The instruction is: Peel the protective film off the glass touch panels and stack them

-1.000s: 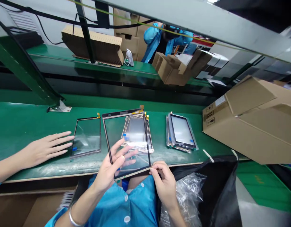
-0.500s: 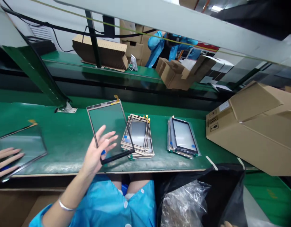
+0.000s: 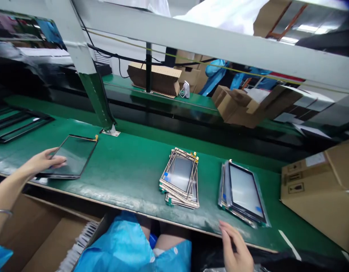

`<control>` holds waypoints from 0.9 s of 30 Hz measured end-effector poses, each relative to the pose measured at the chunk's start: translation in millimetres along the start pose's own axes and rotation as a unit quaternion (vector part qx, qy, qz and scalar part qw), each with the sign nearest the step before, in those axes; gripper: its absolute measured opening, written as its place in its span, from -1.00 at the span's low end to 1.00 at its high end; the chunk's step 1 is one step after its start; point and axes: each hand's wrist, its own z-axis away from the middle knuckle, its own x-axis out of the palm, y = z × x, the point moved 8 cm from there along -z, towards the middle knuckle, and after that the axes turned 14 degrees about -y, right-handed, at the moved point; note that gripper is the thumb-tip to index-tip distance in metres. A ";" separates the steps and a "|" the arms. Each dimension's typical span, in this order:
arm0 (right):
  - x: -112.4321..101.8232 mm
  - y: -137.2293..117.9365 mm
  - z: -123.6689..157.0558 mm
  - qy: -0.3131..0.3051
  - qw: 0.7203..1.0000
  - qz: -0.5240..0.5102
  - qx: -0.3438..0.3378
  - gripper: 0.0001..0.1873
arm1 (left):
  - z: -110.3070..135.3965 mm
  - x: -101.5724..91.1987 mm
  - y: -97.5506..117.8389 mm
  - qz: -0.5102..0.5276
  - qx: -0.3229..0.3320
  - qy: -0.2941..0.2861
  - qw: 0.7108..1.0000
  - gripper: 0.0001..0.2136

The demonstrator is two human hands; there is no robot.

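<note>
My left hand (image 3: 46,163), with a silver bracelet at the wrist, grips the left side of a clear touch panel (image 3: 78,153) with a thin black frame and a small orange flex tab. The panel is at the bench top on the left; whether it rests flat there I cannot tell. My right hand (image 3: 236,247) is at the bench's front edge, empty, thumb and fingers apart. Between the hands lies an uneven stack of framed panels (image 3: 178,173) with blue stickers and orange tabs. Nearest the right hand is a second stack of black-framed panels (image 3: 245,190) in clear film.
Black frames (image 3: 21,124) lie at the far left of the green bench (image 3: 129,166). A cardboard carton (image 3: 318,189) stands at the right. A green-and-white post (image 3: 92,83) rises behind the bench. Below the front edge is an open box (image 3: 41,230). A person in blue (image 3: 215,73) is beyond.
My left hand has carried the panel left and down from mid-bench. My right hand has risen from the lower right to the bench edge. The view has swung; the other hand at left is gone.
</note>
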 end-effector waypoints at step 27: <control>112.6 -58.7 -79.6 -0.047 0.995 0.032 -0.078 -0.57 | 74.6 354.6 270.3 0.121 0.171 -0.537 0.817 -0.62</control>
